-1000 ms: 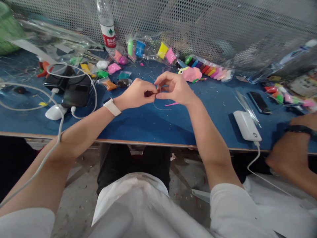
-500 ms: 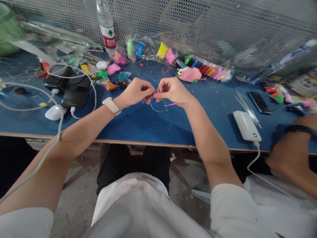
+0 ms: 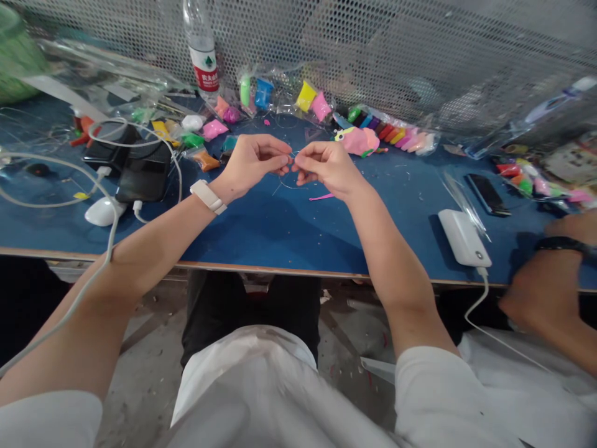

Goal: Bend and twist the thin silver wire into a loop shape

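Note:
Close together over the blue table (image 3: 280, 239), my two hands are at the middle of the view. My left hand (image 3: 254, 163) pinches a thin pale thread (image 3: 290, 186) between thumb and fingers, and a white band circles that wrist. Fingertips of my right hand (image 3: 330, 167) are closed on the same thread, a small gap from the left ones. Part of the thread hangs in a loose curve below the fingers; whether it is string or fine wire I cannot tell. Beneath my right hand lies a small pink plastic stick (image 3: 321, 198).
Behind the hands lie a pink clay fish (image 3: 358, 140) and bagged coloured clay (image 3: 396, 132). A water bottle (image 3: 204, 62) stands at the back. Power banks with cables (image 3: 142, 171) are at left; a white power bank (image 3: 464, 238), a phone (image 3: 487, 194) and another person's arm (image 3: 550, 292) are at right.
Both hands have risen slightly toward the back, with a small gap now between their fingertips. The thread's hanging loop has moved up and looks flatter, and more of the pink stick shows.

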`<state>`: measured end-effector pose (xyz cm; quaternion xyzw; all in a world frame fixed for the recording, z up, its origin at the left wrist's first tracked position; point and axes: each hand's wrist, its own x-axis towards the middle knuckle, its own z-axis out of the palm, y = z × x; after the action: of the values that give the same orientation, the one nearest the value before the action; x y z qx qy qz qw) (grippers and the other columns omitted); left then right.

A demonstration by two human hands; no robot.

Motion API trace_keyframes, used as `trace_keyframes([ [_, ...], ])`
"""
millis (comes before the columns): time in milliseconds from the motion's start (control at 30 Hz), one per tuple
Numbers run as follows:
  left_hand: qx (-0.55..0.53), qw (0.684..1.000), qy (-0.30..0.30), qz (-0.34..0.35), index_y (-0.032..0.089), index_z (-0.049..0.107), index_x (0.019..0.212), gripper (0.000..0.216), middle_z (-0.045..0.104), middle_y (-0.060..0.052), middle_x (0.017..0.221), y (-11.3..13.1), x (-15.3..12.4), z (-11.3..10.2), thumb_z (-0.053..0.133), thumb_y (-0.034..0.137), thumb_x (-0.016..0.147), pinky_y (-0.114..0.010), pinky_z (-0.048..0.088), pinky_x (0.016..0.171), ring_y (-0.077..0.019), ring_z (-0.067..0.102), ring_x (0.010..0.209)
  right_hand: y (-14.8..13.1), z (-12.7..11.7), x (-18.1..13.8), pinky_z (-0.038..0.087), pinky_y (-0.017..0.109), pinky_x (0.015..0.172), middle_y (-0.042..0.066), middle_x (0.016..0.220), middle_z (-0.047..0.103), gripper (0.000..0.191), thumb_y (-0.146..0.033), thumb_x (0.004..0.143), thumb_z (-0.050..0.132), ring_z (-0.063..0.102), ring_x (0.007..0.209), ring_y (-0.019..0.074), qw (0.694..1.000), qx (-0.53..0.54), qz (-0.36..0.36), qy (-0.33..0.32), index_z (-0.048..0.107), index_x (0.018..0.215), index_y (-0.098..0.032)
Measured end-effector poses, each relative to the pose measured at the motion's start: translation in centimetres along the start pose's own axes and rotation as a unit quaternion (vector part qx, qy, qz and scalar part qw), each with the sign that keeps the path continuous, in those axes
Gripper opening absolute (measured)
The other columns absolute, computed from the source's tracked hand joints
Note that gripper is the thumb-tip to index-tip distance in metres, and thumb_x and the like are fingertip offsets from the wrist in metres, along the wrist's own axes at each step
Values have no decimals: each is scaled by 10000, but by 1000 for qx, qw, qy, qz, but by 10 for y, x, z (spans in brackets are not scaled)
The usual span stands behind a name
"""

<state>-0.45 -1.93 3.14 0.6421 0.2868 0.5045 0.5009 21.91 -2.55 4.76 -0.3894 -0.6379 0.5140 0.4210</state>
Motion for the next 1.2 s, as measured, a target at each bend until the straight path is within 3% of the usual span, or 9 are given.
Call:
trace_keyframes([
  [167, 9, 1000, 16, -9, 168, 784, 1027, 223, 852, -49, 890, -2, 0, 0, 946, 185, 874, -309, 719, 803, -172, 839, 809, 1, -3, 3, 688, 238, 626, -7, 876, 815, 475, -534, 761, 1046, 691, 627, 76, 997, 73, 35, -10, 744, 937, -212],
  [333, 34, 998, 45, -2, 166, 766, 1020, 237, 837, -50, 890, -5, 2, 1, 945, 146, 866, -321, 717, 799, -185, 850, 815, 2, -1, 4, 658, 214, 593, -55, 720, 735, 375, -395, 750, 1061, 655, 592, 71, 995, 90, 37, 12, 792, 930, -206],
  [500, 49, 997, 57, 1, 171, 756, 1036, 207, 843, -56, 936, -5, 2, 0, 915, 185, 904, -303, 720, 835, -176, 857, 871, 5, 2, 5, 716, 277, 736, -6, 852, 813, 301, -308, 773, 1040, 747, 701, 106, 996, 70, 26, 56, 802, 923, -203],
  [667, 43, 998, 37, 10, 173, 749, 1106, 301, 852, -70, 1018, -6, 3, 0, 931, 196, 867, -314, 722, 888, -196, 865, 948, 2, 3, 5, 729, 330, 836, -3, 860, 806, 240, -247, 827, 989, 785, 763, 134, 995, 51, 27, 86, 769, 916, -212],
  [1200, 77, 995, 56, 12, 197, 752, 1070, 285, 860, -53, 983, -9, 3, -1, 935, 169, 853, -329, 706, 904, -186, 846, 940, 1, 9, 2, 738, 324, 819, -17, 871, 807, 299, -353, 805, 999, 773, 774, 135, 996, 21, -12, 86, 742, 912, -246],
])
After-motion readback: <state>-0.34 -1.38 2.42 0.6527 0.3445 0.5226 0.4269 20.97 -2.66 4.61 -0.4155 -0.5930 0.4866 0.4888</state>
